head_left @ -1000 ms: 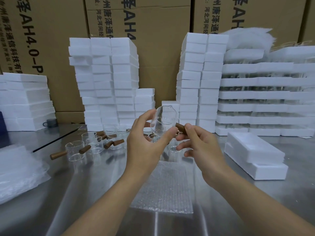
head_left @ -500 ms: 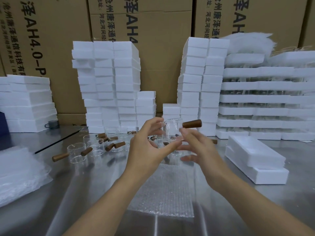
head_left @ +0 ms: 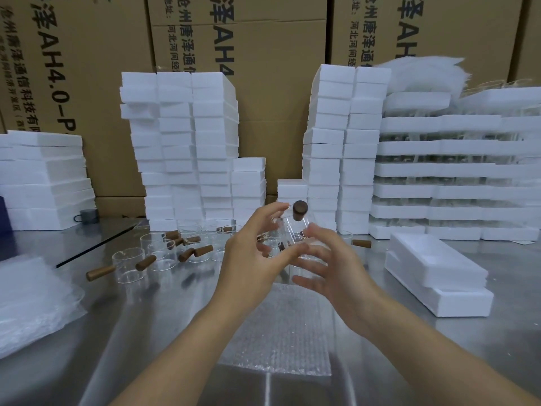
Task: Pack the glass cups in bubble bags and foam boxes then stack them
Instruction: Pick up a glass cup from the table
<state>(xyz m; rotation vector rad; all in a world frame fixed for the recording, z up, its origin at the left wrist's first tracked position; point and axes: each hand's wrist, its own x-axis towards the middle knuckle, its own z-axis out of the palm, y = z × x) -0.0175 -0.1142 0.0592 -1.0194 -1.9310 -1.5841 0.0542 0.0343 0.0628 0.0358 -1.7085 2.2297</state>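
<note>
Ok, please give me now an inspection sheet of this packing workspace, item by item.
Surface: shiny metal table, in use.
Job's things: glass cup with its wooden handle up, raised above a flat bubble bag; more cups standing at left; foam box at right; foam box stacks behind; bubble bag pile at the left edge.
Clutter: small grey mug back left; thin dark strip, kind unclear.
Hands: left hand grips the glass cup; right hand open beside it, contact unclear.
Cables: nothing seen.
Surroundings: printed cardboard cartons behind the stacks.
</note>
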